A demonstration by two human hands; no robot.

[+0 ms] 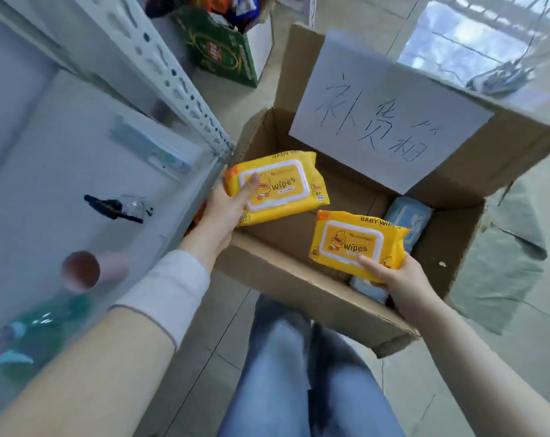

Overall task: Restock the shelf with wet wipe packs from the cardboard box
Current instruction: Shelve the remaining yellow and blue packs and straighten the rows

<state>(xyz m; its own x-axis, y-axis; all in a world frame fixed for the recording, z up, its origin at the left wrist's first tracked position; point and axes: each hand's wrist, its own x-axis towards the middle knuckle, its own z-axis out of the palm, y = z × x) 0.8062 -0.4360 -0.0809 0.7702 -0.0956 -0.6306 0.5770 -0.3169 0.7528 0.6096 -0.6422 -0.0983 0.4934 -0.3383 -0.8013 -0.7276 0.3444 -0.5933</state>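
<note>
Carry step, probably: one yellow wipes pack (283,187) is gripped in the left hand (223,212) beside the shelf (62,121), a second yellow pack (358,244) in the right hand (399,279) over the cardboard box (283,279); shelf placement is needed next

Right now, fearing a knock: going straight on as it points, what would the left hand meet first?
Likely the paper sign on the cardboard box flap; the left hand, gripping a yellow wipes pack, points across the box. Depth unclear.
</note>
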